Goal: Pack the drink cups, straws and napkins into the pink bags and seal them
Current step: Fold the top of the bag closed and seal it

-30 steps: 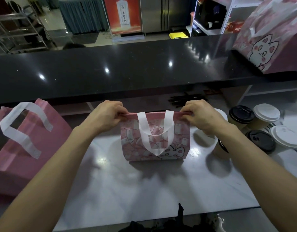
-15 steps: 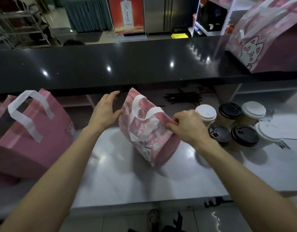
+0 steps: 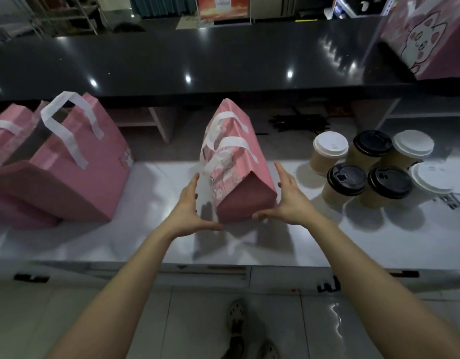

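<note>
Pink bag (image 3: 238,161) sealed on white counter (image 3: 146,229); left hand (image 3: 191,206), right hand (image 3: 288,200) spread flanking it; cups (image 3: 374,167) right.

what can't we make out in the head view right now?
- Contents of the middle pink bag: its folded top hides them.
- Whether the left hand and right hand touch that bag: not clear at this angle.
- Fill of the cups: the lids hide it.
- Dark bundle on the shelf: too dim to identify.
- Cat-print bag: cut off by the right edge.

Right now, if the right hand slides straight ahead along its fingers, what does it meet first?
Probably nothing soon: the right hand points along the pink bag's right flank, toward the black straws; the cups sit further right. Depth unclear.
</note>
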